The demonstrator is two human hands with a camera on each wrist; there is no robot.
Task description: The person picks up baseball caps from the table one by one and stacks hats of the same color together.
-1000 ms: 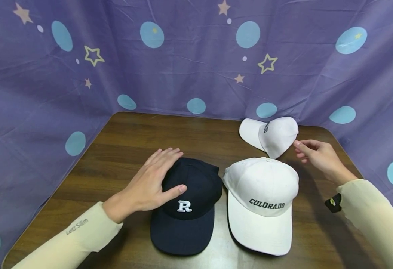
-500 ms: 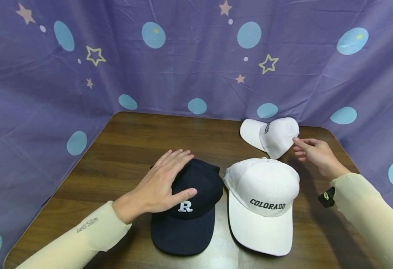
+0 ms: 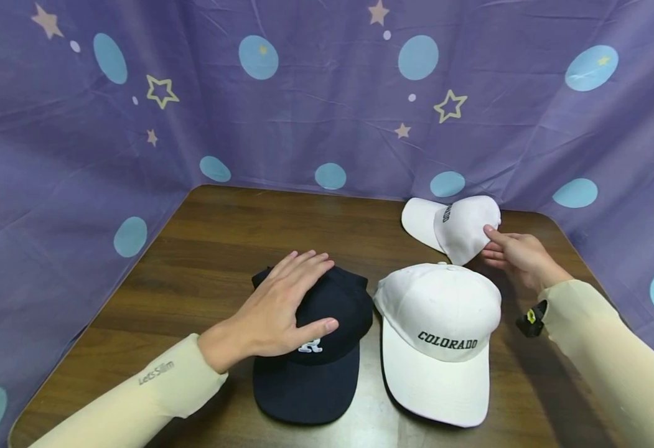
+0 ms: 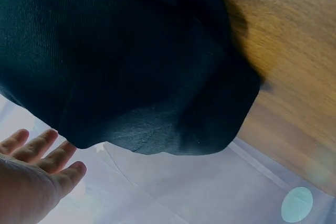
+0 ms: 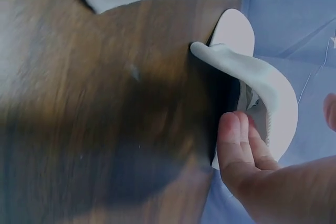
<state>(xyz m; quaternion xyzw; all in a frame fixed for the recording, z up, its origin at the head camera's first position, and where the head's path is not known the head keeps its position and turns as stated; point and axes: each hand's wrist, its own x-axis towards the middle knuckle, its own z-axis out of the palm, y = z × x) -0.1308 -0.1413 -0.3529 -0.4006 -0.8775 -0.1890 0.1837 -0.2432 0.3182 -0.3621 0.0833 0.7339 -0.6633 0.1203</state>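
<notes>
A navy cap (image 3: 307,395) with a white letter lies brim toward me at the front. My left hand (image 3: 276,311) is spread over its crown, fingers straight and thumb partly across the letter; in the left wrist view the fingertips reach past the dark cloth, and contact is hard to judge. At the back right a white cap (image 3: 468,218) lies on its side, brim to the left. My right hand (image 3: 519,254) is at its back edge. In the right wrist view the fingers (image 5: 229,129) are at the cap's opening, with the thumb apart from them.
Beside the navy cap, a second white cap (image 3: 441,305) lettered COLORADO faces me on the brown wooden table (image 3: 237,230). A purple curtain (image 3: 327,118) with stars and blue dots hangs behind the table and along its sides.
My left hand has slid rightward over the navy cap, covering more of the letter. My right hand has moved left, its thumb now overlapping the far white cap. The caps stay put.
</notes>
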